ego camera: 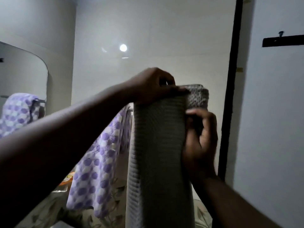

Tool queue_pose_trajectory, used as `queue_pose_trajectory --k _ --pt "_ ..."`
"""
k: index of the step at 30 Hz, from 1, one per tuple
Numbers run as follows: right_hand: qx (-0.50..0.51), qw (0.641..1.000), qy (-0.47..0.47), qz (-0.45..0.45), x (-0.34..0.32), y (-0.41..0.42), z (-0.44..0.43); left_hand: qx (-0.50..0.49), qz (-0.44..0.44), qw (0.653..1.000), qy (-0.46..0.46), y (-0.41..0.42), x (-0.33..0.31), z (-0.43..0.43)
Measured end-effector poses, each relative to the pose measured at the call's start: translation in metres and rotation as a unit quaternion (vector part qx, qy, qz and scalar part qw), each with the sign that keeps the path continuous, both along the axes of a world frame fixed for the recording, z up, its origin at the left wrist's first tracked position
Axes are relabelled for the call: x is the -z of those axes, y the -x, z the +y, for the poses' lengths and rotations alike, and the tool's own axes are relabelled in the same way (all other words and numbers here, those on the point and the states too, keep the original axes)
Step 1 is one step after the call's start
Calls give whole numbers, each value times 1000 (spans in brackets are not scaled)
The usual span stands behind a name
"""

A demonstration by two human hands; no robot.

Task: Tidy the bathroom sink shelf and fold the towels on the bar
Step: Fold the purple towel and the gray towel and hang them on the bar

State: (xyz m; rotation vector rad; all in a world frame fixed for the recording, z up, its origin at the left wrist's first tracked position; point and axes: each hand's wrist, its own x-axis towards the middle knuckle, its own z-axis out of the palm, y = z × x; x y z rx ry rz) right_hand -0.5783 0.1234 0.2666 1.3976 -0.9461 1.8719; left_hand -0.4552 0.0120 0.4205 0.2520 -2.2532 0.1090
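The left hand point(153, 86) reaches in from the left and curls its fingers over the top fold of the grey towel point(158, 153), gripping it there. The right hand point(200, 142), somewhat blurred, comes up from below and closes its fingers on the towel's right edge just under that fold. The grey towel hangs straight down in a long ribbed length between the two arms, its top doubled over. Just to its left a purple spotted towel point(98, 153) drapes loosely off the bar point(130, 109), touching the grey one near the top. Behind the purple towel's lower edge an orange thing point(66, 180) peeks out, too hidden to tell what it is. Further left, a mirror point(21, 71) reflects the purple towel. A dark upright strip point(233, 79) runs down the wall on the right, with a dark hook rail point(283, 41) beyond it.
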Motion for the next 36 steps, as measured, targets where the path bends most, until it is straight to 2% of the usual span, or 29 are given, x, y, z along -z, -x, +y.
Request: queue_pose_trajectory --k 2,4,6,8,10,12,14,16,17,18,20,22,24,27,30,32,33,34,36 --pt "-1 999 -15 -45 -34 -3 -36 -34 104 990 84 -6 -22 -23" --pt "5 994 -24 -106 -71 -2 -72 -53 218 958 176 -6 -30 -44" --pt "38 992 -16 -122 -106 5 -104 -48 279 933 223 0 -19 -55" --pt "73 988 -37 -130 -132 20 -133 -72 232 942 229 16 5 -72" --pt "109 973 -141 -149 -142 39 -154 -129 130 965 186 33 37 -91" --pt "185 940 -245 -148 -136 52 -168 -167 61 974 138 43 64 -112" --pt "309 909 -270 -75 -123 55 -172 -177 39 975 129 50 81 -131" --pt "470 856 -214 40 -116 51 -168 -180 36 973 140 54 85 -139" --pt "512 834 -177 106 -115 47 -166 -180 32 973 138 54 84 -142" --pt "516 821 -178 171 -114 43 -164 -181 25 974 133 54 82 -145" --pt "429 824 -291 230 -110 41 -158 -181 17 976 122 52 77 -150" --pt "341 822 -412 197 -106 41 -153 -174 -10 980 96 49 70 -156" --pt "340 796 -464 188 -110 40 -153 -152 -39 985 76 48 61 -163" --pt "318 755 -548 168 -125 30 -164 -110 -78 991 -8 48 49 -172" --pt "192 723 -662 50 -136 27 -178 -101 -87 991 -26 48 51 -178" --pt "59 670 -739 -32 -140 34 -186 -108 -73 991 -7 49 54 -177" --pt "22 655 -754 -51 -142 37 -189 -106 -62 992 -4 49 54 -177" --pt "4 657 -752 -59 -145 40 -193 -104 -55 993 -2 49 54 -176" --pt "10 682 -731 -25 -149 45 -200 -112 -56 992 8 48 54 -176"
